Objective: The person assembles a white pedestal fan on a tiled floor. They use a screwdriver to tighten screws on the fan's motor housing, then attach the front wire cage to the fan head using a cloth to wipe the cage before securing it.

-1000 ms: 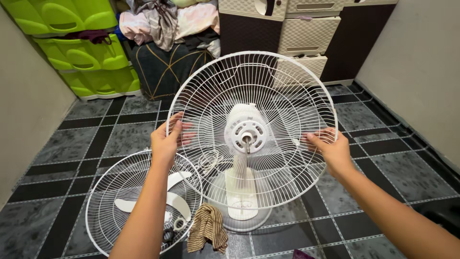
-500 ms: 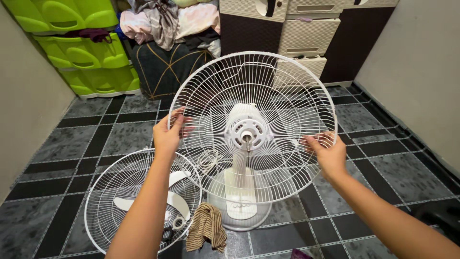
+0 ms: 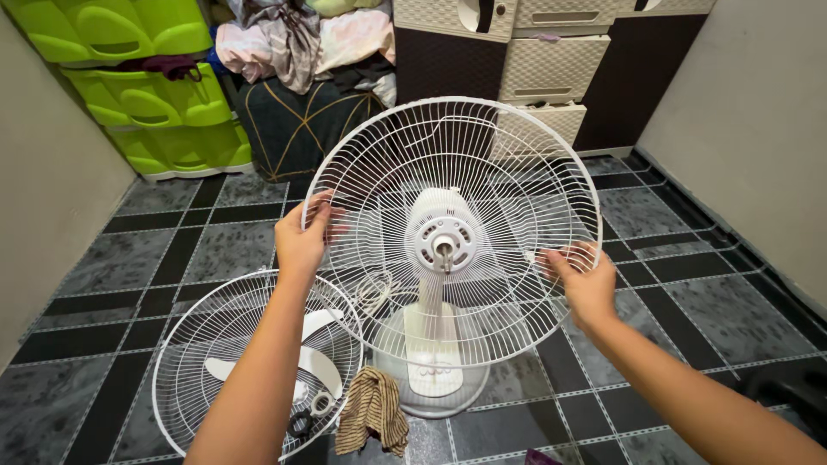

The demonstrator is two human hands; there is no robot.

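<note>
- The left hand (image 3: 301, 243) is closed on the left rim of the white wire fan guard (image 3: 508, 164), thumb on the near side and fingers curled through the wires behind.
- The right hand (image 3: 586, 284) grips the opposite, right rim of the same guard, a little lower than the left grip, fingers hooked over the edge.
- The guard stands upright between the two grips, mounted on the fan; the motor hub (image 3: 442, 237) with its bare shaft sits midway between the hands.
- Below the hub, the fan's stand and round base (image 3: 448, 392) rest on the dark tiled floor (image 3: 172, 250).
- Under the left forearm a second wire guard (image 3: 215, 327) lies flat on the floor, with the white fan blade (image 3: 314, 362) lying in it.
- Just right of that guard, near the base, lies a striped brown cloth (image 3: 372, 418).
- Beyond the grips: green plastic drawers (image 3: 155, 95), a pile of clothes (image 3: 301, 39) and a beige and brown cabinet (image 3: 551, 60).
</note>
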